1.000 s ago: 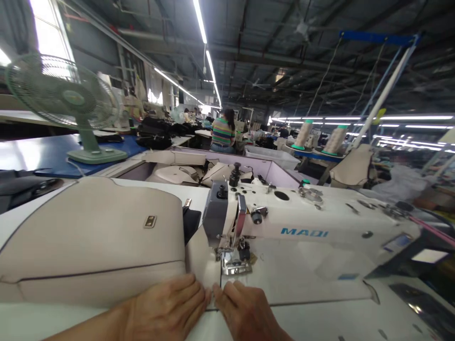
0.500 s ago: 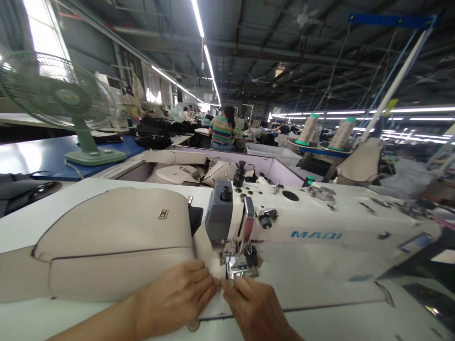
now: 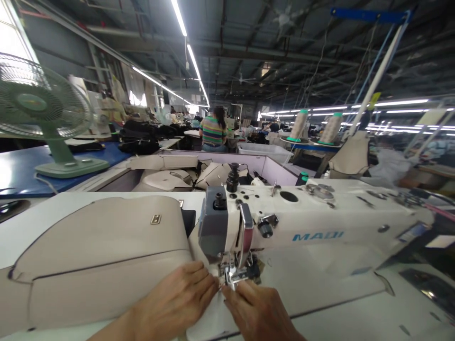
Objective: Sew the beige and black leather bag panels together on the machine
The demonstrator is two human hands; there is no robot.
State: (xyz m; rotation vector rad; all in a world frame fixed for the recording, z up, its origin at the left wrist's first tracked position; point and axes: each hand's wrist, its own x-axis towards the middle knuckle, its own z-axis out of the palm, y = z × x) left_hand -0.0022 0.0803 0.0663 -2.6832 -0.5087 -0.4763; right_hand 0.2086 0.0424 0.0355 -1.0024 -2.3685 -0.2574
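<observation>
A beige leather piece (image 3: pixel 106 241) with a dark edge line and a small metal fitting lies on the white table, left of the sewing machine (image 3: pixel 313 222). My left hand (image 3: pixel 181 293) has its fingers pressed together on the beige material just left of the presser foot (image 3: pixel 232 274). Close beside it, my right hand (image 3: pixel 258 305) pinches the same material in front of the foot. The fingertips of both hands nearly meet. Exactly how the edge sits between them is hidden by the fingers.
Behind the machine is a purple-sided bin (image 3: pixel 280 171) holding beige pieces. A green fan (image 3: pixel 53 137) stands on a blue table (image 3: pixel 21 168) at the left. Thread cones (image 3: pixel 298 125) stand at the right back. A person in a striped top (image 3: pixel 213 130) is farther off.
The view has shifted, so the fan and background sit farther left. The beige piece has moved left and lower in view. Both hands keep their hold close to the presser foot.
</observation>
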